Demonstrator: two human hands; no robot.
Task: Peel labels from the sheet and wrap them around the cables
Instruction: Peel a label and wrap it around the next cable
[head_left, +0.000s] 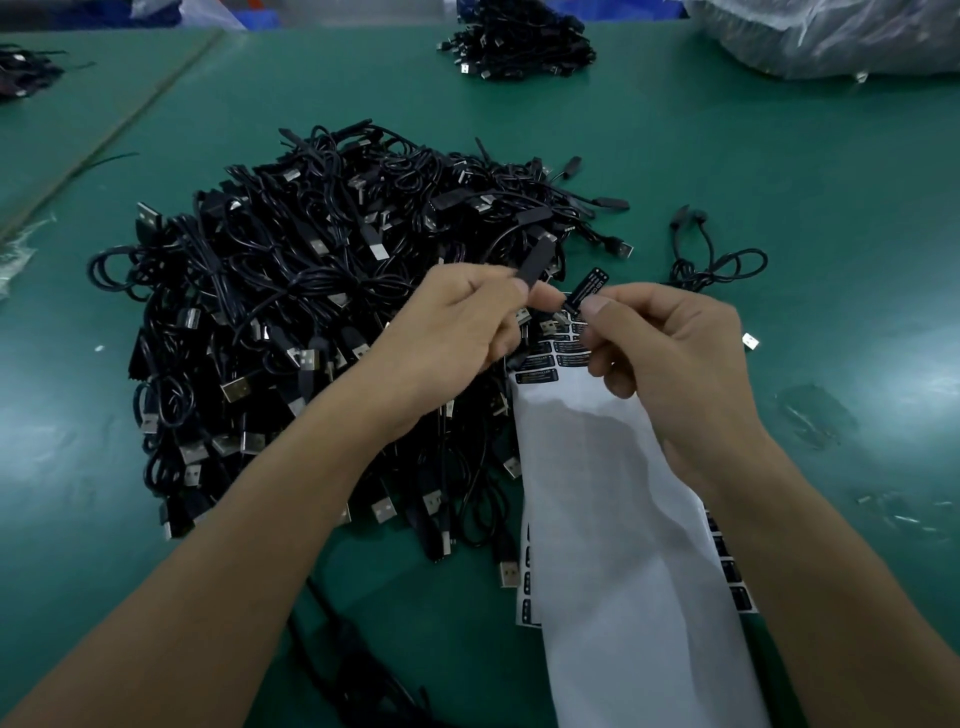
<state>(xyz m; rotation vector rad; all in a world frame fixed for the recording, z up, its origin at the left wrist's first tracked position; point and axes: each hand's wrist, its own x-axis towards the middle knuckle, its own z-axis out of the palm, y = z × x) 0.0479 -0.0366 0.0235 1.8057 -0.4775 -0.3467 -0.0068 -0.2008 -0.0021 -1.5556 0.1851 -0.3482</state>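
Head: glossy oblong label (590, 285), slim cable (535, 262)

A factory assembly bench is being shown. A worktable covered in dark green matting (779, 182) is being taken up at its middle by a big heap of identical black USB cables (311, 312). Beyond that heap a smaller pile of the same black cables (519, 41) is being kept, and beyond and to its right clear plastic bags (831, 36) are being stored. Against the heap's right edge a white backing sheet of small black labels (623, 519) is being kept.
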